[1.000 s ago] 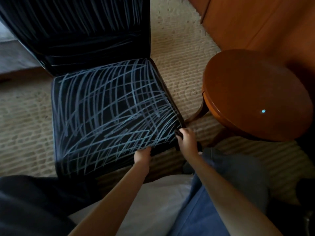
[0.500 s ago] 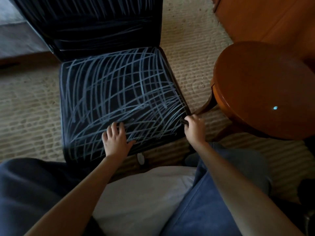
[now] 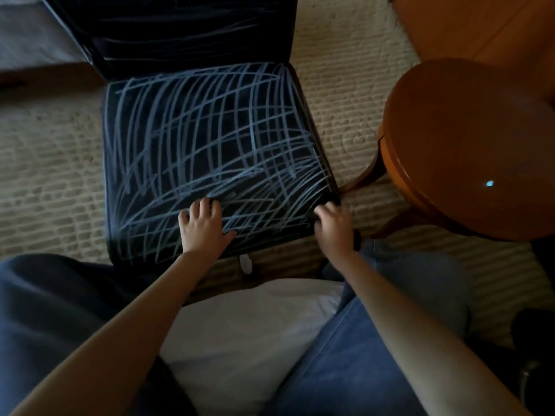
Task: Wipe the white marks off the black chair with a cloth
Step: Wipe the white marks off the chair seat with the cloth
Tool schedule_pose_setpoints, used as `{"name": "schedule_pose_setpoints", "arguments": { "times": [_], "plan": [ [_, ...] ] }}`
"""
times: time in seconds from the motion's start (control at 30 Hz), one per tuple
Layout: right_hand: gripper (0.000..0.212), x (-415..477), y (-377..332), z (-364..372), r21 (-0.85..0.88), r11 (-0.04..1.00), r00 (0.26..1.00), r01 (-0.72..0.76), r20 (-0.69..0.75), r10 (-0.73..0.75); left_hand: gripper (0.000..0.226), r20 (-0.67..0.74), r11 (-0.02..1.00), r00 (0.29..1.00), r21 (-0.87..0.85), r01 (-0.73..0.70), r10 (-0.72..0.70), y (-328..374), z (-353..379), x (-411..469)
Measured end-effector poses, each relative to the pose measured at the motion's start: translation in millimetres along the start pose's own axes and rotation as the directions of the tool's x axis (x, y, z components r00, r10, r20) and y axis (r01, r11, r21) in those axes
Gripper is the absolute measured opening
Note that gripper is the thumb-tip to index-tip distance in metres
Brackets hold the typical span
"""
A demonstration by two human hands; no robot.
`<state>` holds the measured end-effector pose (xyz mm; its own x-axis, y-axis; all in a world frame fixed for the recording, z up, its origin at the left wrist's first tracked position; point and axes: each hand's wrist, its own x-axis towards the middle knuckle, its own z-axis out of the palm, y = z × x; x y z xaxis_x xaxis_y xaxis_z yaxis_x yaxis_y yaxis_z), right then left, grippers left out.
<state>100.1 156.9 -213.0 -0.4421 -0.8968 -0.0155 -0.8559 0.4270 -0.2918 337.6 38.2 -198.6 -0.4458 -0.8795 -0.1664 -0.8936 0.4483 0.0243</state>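
The black chair (image 3: 207, 136), with a padded seat and an upright back, stands on the floor straight ahead of both hands. Its seat is crossed all over by white marks (image 3: 253, 145), long chalky lines that run away from the fingertips and sideways across them. Fainter lines show on the back.

The left hand (image 3: 204, 229) lies palm down on the seat near its front edge. Its fingers (image 3: 207, 207) are straight and spread apart, the thumb out to the side, all touching the marked fabric. The right hand (image 3: 333, 226) is at the seat's front corner on the thumb side of the left hand. Its fingers (image 3: 322, 213) are curled together and clamped on that corner of the chair.

Just below the left wrist, under the seat's front edge, hangs a small white tag-like piece (image 3: 246, 262), too small to tell what it is.

Past the right knuckles stands a round, glossy, brown wooden tabletop (image 3: 468, 139) with a small blue spot of light (image 3: 489, 183) on it. Ribbed beige carpet (image 3: 45, 151) covers the floor around the chair. Behind the wrists are blue trouser legs (image 3: 360, 361) and a pale white fabric (image 3: 246, 340) between them.
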Motion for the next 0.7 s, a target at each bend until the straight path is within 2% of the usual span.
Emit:
{"name": "schedule_pose_setpoints", "arguments": {
  "times": [0.07, 0.1, 0.13, 0.2, 0.3, 0.37, 0.4, 0.43, 0.5, 0.53, 0.6, 0.63, 0.7],
  "plan": [
    [0.02, -22, -11, 10, -0.002, 0.99, 0.982, 0.138, 0.13, -0.137, 0.074, 0.0, 1.0, 1.0, 0.009, -0.015, 0.015, -3, -1, 1],
    [0.02, -24, -11, 11, -0.01, 0.982, 0.971, 0.188, 0.152, -0.185, 0.074, -0.001, 1.0, 1.0, 0.013, -0.021, 0.021, -4, -1, 1],
    [0.019, -19, -7, 10, -0.013, 0.976, 0.97, 0.216, 0.114, -0.213, 0.074, -0.006, 1.0, 1.0, 0.015, -0.024, 0.024, -5, 0, 2],
    [0.018, -2, 2, 3, 0.0, 0.989, 0.989, 0.15, 0.001, -0.15, 0.075, -0.025, 0.999, 0.999, 0.014, -0.029, 0.029, -6, 2, 1],
    [0.014, 16, 1, -4, 0.002, 1.0, 0.996, -0.015, -0.086, 0.015, 0.076, -0.043, 1.0, 0.999, 0.001, -0.027, 0.027, -6, 4, 0],
    [0.014, 5, -20, 3, 0.004, 1.0, 0.993, -0.014, -0.119, 0.014, 0.077, -0.021, 1.0, 1.0, 0.002, -0.023, 0.023, -5, 3, -1],
    [0.014, -6, -30, 10, 0.0, 1.0, 0.995, 0.028, -0.1, -0.028, 0.077, -0.017, 1.0, 1.0, 0.003, -0.019, 0.019, -4, 3, -1],
    [0.013, -17, -37, 18, -0.008, 0.996, 0.996, 0.086, -0.017, -0.087, 0.077, -0.017, 1.0, 1.0, 0.004, -0.018, 0.018, -4, 2, -1],
    [0.014, -32, -40, 32, -0.048, 0.964, 0.952, 0.263, 0.178, -0.25, 0.076, -0.021, 1.0, 0.999, 0.009, -0.026, 0.026, -6, 2, -1],
    [0.013, -34, -38, 35, -0.065, 0.938, 0.926, 0.341, 0.194, -0.323, 0.076, -0.023, 0.999, 0.999, 0.01, -0.033, 0.033, -7, 3, -1],
    [0.014, -24, -30, 31, -0.091, 0.916, 0.919, 0.391, 0.089, -0.384, 0.076, -0.04, 0.999, 0.998, 0.016, -0.04, 0.04, -9, 5, 0],
    [0.013, -17, -27, 26, -0.084, 0.936, 0.939, 0.343, -0.006, -0.345, 0.076, -0.046, 0.999, 0.998, 0.014, -0.04, 0.041, -9, 6, 0],
    [0.011, 1, -23, 13, 0.022, 0.992, 0.97, 0.125, -0.211, -0.118, 0.076, -0.054, 0.999, 0.998, 0.001, -0.04, 0.04, -8, 8, 0]
  ]
}}
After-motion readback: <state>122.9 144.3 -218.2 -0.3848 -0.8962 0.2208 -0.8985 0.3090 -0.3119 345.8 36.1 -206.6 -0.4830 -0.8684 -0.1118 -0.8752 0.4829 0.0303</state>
